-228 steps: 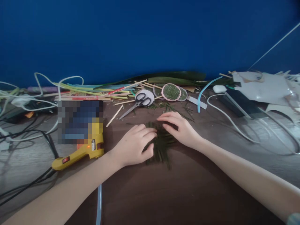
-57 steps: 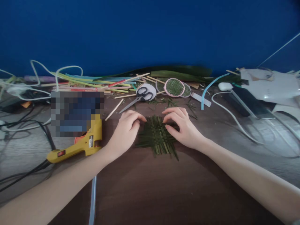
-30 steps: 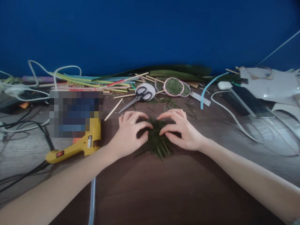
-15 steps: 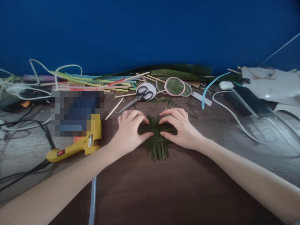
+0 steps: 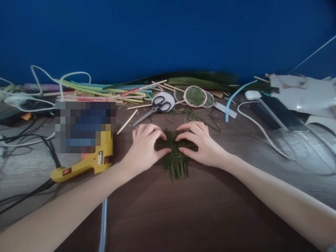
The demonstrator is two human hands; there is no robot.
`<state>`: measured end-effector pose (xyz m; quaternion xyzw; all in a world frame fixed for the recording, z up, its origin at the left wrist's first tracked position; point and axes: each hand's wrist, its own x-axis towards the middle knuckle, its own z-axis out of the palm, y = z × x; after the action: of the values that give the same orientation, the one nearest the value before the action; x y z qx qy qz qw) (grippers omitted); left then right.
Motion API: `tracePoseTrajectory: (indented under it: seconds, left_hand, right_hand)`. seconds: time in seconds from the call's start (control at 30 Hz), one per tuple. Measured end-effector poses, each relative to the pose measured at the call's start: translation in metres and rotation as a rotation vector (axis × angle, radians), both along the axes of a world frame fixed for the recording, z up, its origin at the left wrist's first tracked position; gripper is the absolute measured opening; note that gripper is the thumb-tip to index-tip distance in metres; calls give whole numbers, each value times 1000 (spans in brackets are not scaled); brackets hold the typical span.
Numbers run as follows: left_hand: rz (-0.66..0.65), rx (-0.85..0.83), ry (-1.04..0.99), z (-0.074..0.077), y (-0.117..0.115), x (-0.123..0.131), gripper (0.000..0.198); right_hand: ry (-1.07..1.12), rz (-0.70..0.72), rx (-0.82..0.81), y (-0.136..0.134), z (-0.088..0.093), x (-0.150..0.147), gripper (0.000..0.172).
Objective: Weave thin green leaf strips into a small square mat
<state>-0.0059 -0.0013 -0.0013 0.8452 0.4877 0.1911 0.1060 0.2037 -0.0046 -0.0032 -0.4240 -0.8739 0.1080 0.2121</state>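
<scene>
Clutter lines the back of the worktop (image 5: 168, 217) in the head view, below a blue wall (image 5: 168, 35). Pastel strips and sticks (image 5: 105, 93) lie heaped on the left, and long green leaves (image 5: 199, 81) stretch along behind. Scissors (image 5: 154, 109) rest partly on a white disc (image 5: 168, 96), their blades pointing down toward the left hand (image 5: 144, 147); a loose pale stick (image 5: 127, 121) lies near the tips. Green clippings (image 5: 191, 113) are scattered beyond the right hand (image 5: 204, 145). At left a yellow glue gun (image 5: 89, 164) sits right by the left forearm, its upper part lost in a pixelated patch (image 5: 85, 127); a pale blue strip (image 5: 103, 224) runs out from beneath that arm. To the right are a curved blue strip (image 5: 230, 99), a small white case (image 5: 252, 95), a dark phone (image 5: 285, 113) and a crumpled white sheet (image 5: 301, 91). A pink-rimmed round frame (image 5: 195, 96) is filled with green bits, overlapping a grey-rimmed one (image 5: 210, 100) filled likewise. Front and centre, flat on the worktop between the hands, lies the green weave (image 5: 175, 159) of crossed leaf strips. Both hands' fingers are curved and half open, thumbs apart from forefingers, tips touching the weave from either side; whether any strand is pinched, I cannot tell.
</scene>
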Motion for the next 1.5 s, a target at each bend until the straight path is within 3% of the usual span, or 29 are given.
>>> tracePoseTrajectory:
  seconds: [0.33, 0.73, 1.5]
  left_hand:
    - [-4, -5, -7, 0, -1, 0, 24]
    - [-12, -29, -9, 1, 2, 2, 22]
    - [22, -22, 3, 1, -1, 2, 26]
  right_hand:
    - [23, -92, -21, 0, 2, -2, 20]
    - [6, -59, -21, -1, 3, -1, 11]
    - [44, -68, -35, -1, 1, -1, 19]
